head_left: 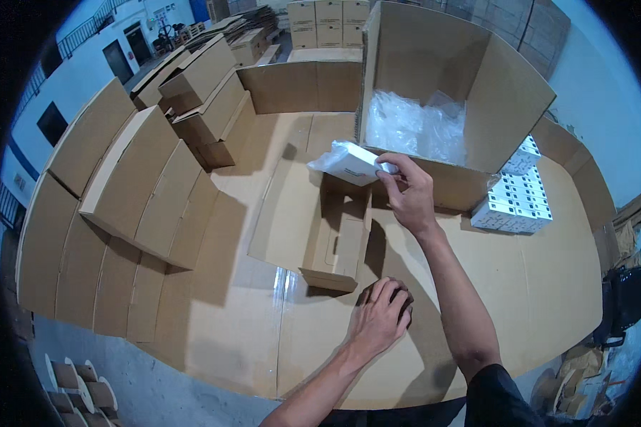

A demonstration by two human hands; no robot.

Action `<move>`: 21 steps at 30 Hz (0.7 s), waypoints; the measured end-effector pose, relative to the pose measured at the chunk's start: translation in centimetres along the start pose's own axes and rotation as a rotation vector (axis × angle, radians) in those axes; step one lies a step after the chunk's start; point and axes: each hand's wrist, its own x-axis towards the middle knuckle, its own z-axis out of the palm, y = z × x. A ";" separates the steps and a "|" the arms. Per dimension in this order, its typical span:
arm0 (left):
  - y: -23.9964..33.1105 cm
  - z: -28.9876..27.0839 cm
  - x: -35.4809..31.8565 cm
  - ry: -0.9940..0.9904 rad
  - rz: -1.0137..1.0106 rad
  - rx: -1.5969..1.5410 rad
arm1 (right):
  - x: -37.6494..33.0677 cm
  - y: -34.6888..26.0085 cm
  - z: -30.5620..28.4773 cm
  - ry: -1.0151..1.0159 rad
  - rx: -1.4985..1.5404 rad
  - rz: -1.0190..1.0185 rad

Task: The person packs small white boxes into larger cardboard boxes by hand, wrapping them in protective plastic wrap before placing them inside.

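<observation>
My right hand [410, 192] pinches the right end of a small white box [354, 164]. Clear plastic wrap [326, 158] sticks out from the box's left end. It is held over the far end of an open narrow cardboard box [338, 245], whose long flap spreads to the left. My left hand [383, 309] rests on the cardboard-covered table [313, 341], just in front of that box's near right corner. Its fingers are loosely bent and slightly apart, with nothing visible in them.
A large open carton [434, 178] with clear plastic bags [413, 128] stands at the back. Stacked small white boxes [513, 203] sit to its right. Brown cardboard boxes [149, 185] line the left side. A black chair [623, 302] is beyond the right edge; spools [82, 388] lie lower left.
</observation>
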 end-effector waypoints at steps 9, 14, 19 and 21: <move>-0.1 -0.2 0.2 -0.031 -0.005 -0.008 | 1.4 -0.3 0.2 -0.120 -0.193 -0.088; -0.1 -0.2 0.2 -0.024 -0.010 -0.013 | 1.3 -0.5 1.0 -0.202 -0.323 -0.148; -0.2 0.0 0.2 -0.028 -0.017 -0.027 | 1.1 -0.2 1.4 -0.162 -0.377 -0.184; -0.3 0.0 0.0 -0.023 -0.010 -0.017 | 0.7 -0.2 1.7 -0.156 -0.415 -0.198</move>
